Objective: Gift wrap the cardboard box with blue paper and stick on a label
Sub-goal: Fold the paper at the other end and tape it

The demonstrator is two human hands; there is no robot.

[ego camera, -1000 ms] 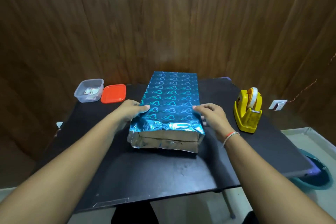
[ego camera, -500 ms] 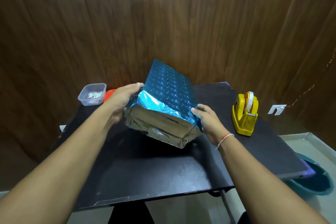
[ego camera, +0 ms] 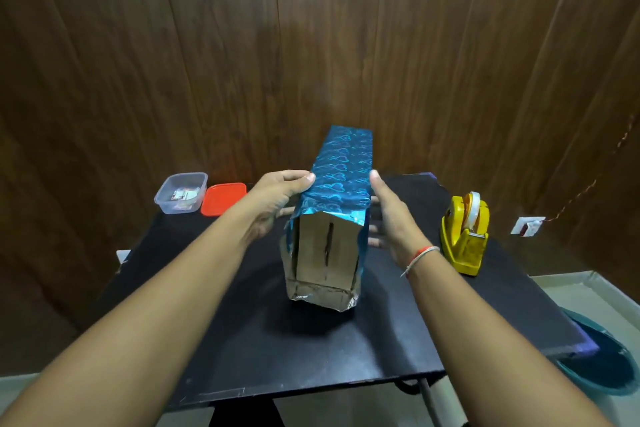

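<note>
The cardboard box (ego camera: 323, 250) stands on its narrow long side in the middle of the black table (ego camera: 311, 350). Shiny blue paper with a heart pattern (ego camera: 341, 170) covers its top and sides. The near end is open, showing bare brown cardboard with loose silver paper flaps around it. My left hand (ego camera: 277, 199) grips the box's left side, thumb on the top edge. My right hand (ego camera: 389, 215) presses flat against the right side, fingers spread behind the paper. No label is visible on the box.
A yellow tape dispenser (ego camera: 465, 236) sits at the table's right. At the back left are a clear plastic tub (ego camera: 180, 192) with small items inside and its orange lid (ego camera: 223, 199). A teal basin (ego camera: 602, 364) lies on the floor at right. Wooden wall close behind.
The box lay flat with both hands on its top. I lifted it, tilted it and turned it up onto its narrow side; both hands now clasp its flanks.
</note>
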